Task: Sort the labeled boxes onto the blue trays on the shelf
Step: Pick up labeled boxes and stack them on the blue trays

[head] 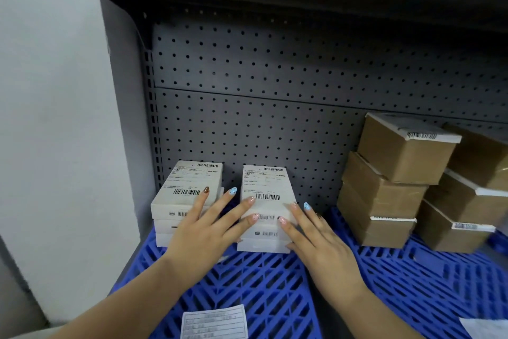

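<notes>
Two stacks of flat white labeled boxes stand on the left blue tray [258,283] against the pegboard. The left white stack [189,187] is three high; the right white stack [266,190] is three high as well. My left hand [209,231] lies with straight fingers spread across the gap, touching the front of both stacks. My right hand [316,239] has straight fingers against the front right corner of the right stack. Neither hand grips a box.
Brown cardboard boxes [395,182] with white labels are piled on the right blue tray [428,283], with more [464,201] beside them. A paper tag [214,322] lies at the left tray's front edge. A grey wall [55,146] closes the left side; an upper shelf overhangs.
</notes>
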{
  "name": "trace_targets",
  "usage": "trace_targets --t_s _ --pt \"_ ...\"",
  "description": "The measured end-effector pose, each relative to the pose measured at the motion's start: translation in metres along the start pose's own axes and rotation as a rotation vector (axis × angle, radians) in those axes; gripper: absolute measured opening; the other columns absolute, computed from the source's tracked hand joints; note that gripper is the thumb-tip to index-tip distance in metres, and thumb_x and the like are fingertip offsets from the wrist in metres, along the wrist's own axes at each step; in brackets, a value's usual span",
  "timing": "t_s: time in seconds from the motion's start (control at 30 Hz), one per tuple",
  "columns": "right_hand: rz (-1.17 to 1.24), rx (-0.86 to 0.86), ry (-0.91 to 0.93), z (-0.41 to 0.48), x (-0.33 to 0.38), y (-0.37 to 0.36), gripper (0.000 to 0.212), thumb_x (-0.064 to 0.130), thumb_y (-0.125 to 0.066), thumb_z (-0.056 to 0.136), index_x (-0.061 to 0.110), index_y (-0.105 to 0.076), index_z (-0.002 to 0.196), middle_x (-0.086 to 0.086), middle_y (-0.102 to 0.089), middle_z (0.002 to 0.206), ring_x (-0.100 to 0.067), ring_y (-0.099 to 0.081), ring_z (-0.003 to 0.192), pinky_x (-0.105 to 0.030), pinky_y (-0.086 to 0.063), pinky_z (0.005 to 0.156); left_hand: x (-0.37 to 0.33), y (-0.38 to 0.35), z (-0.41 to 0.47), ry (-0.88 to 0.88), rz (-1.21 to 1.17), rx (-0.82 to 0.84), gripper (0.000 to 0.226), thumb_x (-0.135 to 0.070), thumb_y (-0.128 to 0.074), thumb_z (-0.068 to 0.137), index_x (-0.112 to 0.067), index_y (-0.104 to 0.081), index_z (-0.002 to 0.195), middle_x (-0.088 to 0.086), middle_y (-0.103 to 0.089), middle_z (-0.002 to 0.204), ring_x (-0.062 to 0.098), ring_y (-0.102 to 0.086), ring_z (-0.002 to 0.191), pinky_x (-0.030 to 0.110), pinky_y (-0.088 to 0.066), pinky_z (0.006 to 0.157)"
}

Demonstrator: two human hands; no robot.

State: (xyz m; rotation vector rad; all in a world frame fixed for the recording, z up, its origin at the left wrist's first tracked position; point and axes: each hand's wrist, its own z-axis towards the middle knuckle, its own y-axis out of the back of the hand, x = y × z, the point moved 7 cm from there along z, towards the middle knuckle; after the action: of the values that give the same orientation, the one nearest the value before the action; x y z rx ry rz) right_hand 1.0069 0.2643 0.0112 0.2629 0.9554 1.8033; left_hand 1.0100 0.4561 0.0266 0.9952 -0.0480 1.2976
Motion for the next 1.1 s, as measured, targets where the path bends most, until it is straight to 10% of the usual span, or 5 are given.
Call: trace_targets --t_s 0.43,0.83,1.1 --pt "-0.141 0.036 -0.082 -0.016 -0.004 0.049 0.055 0.041 -0.044 0.090 0.029 -0.031 0.143 0.000 -0.027 0.152 -0.024 -0.033 0.136 -0.041 -0.033 0.107 -0.015 0.043 0.022 -0.007 -0.193 -0.131 0.047 -0.040 -0.047 0.093 -0.028 -0.044 0.138 0.001 -0.038 0.147 0.026 -0.036 0.134 0.052 -0.030 0.107" --pt "-0.254 0.110 -0.218 -0.083 -0.132 0.109 0.070 0.042 -0.063 0.082 0.031 -0.031 0.144 -0.001 -0.020 0.155 -0.026 -0.031 0.137 -0.041 -0.029 0.107 -0.137 0.068 0.129 -0.091 -0.342 -0.073 0.058 -0.048 -0.044 0.091 -0.028 -0.031 0.145 0.001 -0.030 0.152 0.024 -0.029 0.138 0.045 -0.026 0.109" --pt "-0.159 0.065 -0.128 -0.073 -0.207 0.109 0.080 0.039 -0.072 0.075 0.029 -0.031 0.144 -0.001 -0.020 0.155 -0.025 -0.030 0.137 -0.039 -0.033 0.104 -0.172 0.053 0.182 0.156 -0.282 -0.007 0.087 -0.054 -0.060 0.079 -0.025 -0.018 0.149 0.014 -0.011 0.156 0.032 -0.016 0.142 0.048 -0.028 0.110"
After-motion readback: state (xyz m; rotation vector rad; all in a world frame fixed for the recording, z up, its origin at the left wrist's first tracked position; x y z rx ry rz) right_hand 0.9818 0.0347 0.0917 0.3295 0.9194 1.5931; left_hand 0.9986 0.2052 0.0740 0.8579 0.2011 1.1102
